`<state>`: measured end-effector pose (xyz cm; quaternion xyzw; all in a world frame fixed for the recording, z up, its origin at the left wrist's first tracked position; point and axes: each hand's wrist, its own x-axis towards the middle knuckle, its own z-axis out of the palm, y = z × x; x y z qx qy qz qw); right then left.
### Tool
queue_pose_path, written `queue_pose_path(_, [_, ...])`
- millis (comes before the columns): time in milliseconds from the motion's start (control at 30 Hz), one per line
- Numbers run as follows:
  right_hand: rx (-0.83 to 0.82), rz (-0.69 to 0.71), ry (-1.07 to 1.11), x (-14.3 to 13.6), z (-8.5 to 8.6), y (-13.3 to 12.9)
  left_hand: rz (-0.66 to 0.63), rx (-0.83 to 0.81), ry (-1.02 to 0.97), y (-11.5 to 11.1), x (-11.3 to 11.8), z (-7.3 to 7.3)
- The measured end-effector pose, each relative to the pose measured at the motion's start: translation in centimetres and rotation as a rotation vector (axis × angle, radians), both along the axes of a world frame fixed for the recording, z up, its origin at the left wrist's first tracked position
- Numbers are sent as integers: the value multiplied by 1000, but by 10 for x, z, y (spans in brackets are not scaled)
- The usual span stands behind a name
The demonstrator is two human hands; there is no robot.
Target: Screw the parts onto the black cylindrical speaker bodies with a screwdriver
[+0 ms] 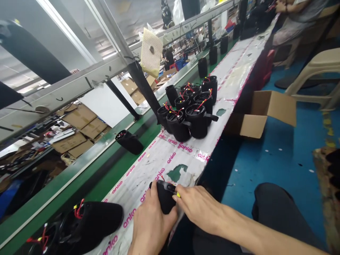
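My left hand (152,219) is wrapped around a black cylindrical housing (166,200), tilted over the near edge of the paper-covered bench. At the housing's open top, my right hand (198,205) is closed in a pinch. A small yellow bit (178,194) shows at its fingertips, but what it grips is too small to tell. Short red wires stick up by the rim. To the left lies a larger black housing (98,219) on its side, red wires with yellow plugs at its end. A cluster of similar black housings (196,122) stands upright farther along, red wires poking from their tops.
White paper printed in pink (148,159) covers the bench strip beside a green conveyor belt (98,177), where one housing (129,142) leans over. An open cardboard box (255,124) and a plastic stool (318,74) stand right, on the blue floor. Another person (300,17) sits at the far end.
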<state>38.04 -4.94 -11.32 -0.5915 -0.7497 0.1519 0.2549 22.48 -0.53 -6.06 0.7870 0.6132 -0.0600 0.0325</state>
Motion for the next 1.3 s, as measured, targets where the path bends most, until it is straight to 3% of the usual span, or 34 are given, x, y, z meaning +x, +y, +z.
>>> queue_pose_path(200, [66, -19, 44, -3, -8, 4, 1, -23, -16, 2, -4, 1])
queue_pose_path(567, [31, 33, -153, 2, 15, 6, -7, 4, 1, 0, -2, -3])
queue_pose_path(900, [115, 22, -257, 0, 4, -3, 18, 11, 19, -3, 3, -3])
queue_pose_path(1300, [-65, -36, -177, -4, 6, -5, 12, 105, 35, -10, 7, -10])
